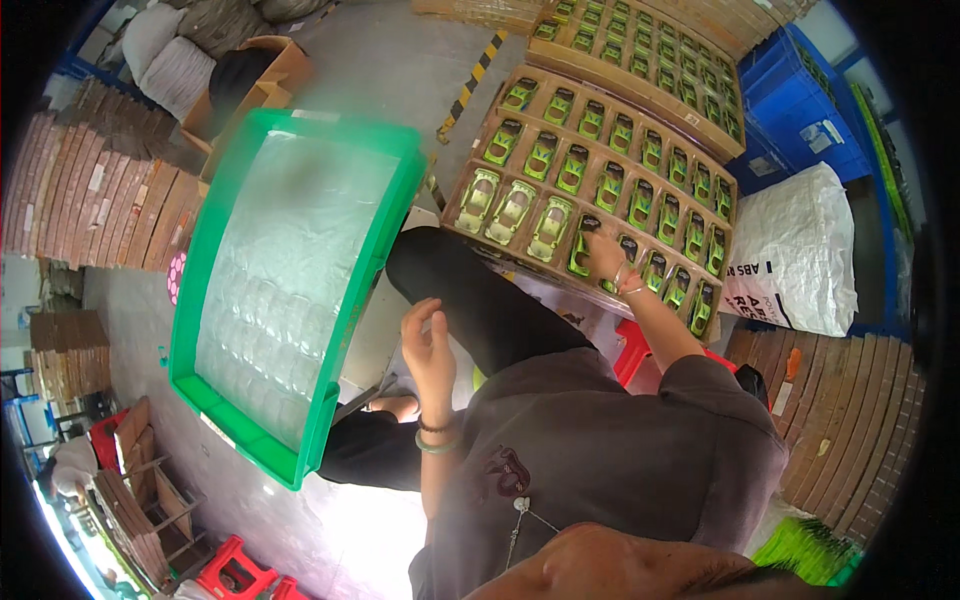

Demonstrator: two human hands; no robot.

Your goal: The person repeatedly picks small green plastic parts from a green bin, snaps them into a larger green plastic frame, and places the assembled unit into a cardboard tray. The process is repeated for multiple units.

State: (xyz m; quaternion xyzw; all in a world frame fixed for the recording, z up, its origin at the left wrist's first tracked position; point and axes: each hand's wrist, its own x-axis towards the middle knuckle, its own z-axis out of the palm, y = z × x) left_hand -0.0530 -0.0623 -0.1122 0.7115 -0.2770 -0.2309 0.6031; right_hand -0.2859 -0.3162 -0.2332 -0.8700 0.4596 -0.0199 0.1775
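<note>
The person's right hand [605, 258] reached into the carton [583, 203] right of the frame's centre, its fingers touching the top of a green car [579, 257] with a dark roof. That car lay in the carton's nearest row, just right of three pale cars [512, 212]. From where I stood, I couldn't tell whether the fingers had closed on it. Further green cars filled the rows around it, and a second carton [655, 100] of them stood behind, at the top of the frame.

The left hand [428, 355] was raised near the middle, visibly holding nothing, its fingers loosely bent and the thumb apart. A bangle [438, 441] circled that wrist. Just to its left a big green tub [365, 265] stood tilted across the picture, with clear plastic [280, 320] inside.

Over at the upper right I saw blue bins [800, 110], with a white sack [800, 250] below them. Cardboard [100, 190] was stacked at the left edge, and a red stool [235, 570] stood lower left.
</note>
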